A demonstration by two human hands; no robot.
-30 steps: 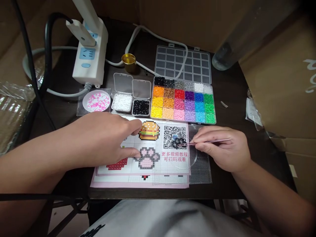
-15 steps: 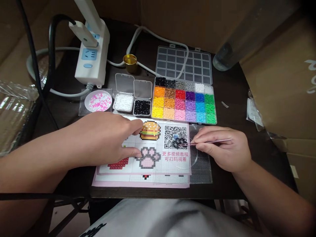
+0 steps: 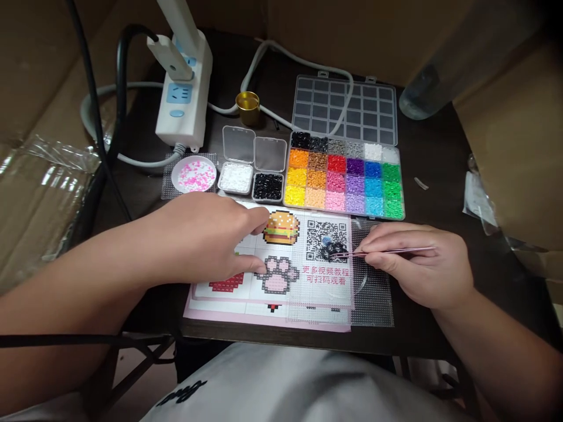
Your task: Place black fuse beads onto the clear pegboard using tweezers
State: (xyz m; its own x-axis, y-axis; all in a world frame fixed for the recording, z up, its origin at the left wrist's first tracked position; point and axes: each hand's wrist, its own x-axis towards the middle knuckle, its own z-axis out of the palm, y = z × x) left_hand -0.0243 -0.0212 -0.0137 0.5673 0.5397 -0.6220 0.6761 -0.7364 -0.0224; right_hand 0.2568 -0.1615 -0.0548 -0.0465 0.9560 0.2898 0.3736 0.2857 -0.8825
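My right hand grips pink tweezers, their tips at a cluster of black beads on a clear pegboard. Under part of that board lies a printed pattern sheet with a burger, a paw and a QR code. My left hand rests over the sheet with thumb and forefinger spread apart, the thumb tip beside the paw print. It covers some of the printed pictures, and its other fingers are mostly hidden. Whether a bead sits between the tweezer tips is too small to tell.
Behind the sheet stand a sorted bead box, a small box of white beads, one of black beads and a dish of pink and white beads. A power strip, cables and a gold cup are farther back.
The whole view has shifted, so everything appears farther right. Both hands keep about the same place over the sheet and board, and the tweezer tips stay at the black beads.
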